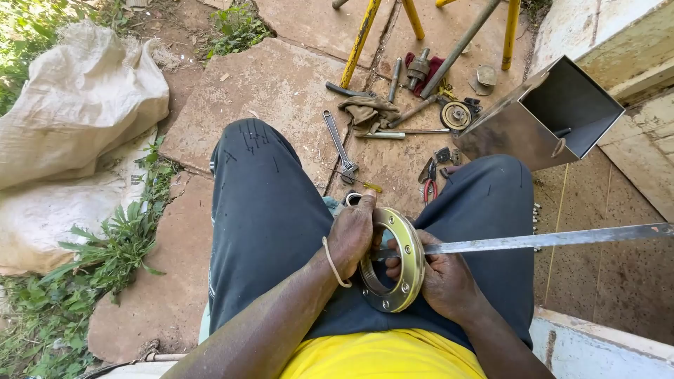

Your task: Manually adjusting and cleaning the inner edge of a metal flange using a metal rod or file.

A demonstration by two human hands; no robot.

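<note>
the left hand [353,231] is closed round the near-left edge of a brass-coloured ring flange [393,260], holding it upright on its edge over the lap, between the knees. the right hand [444,281] is wrapped round the near end of a long flat metal strip [547,241], fingers curled tight, and the strip runs from the ring's opening out to the right, past the knee. whether its tip passes through the bore or only lies against the face, i cannot tell. on the paved ground further off lie a spanner [340,146], a rag [370,112], red-handled pliers [428,188], a small round part [456,116] and an open metal box [547,116] to the far right; white sacks [70,126] sit at the far left. the risks look plain: the ring is steadied only by one hand, so a hard push from the strip could twist it out of the fingers and drop it on the legs. the strip's edge sits close to the left thumb and could nick it if it slips. its long free end could also swing into the box.
</note>
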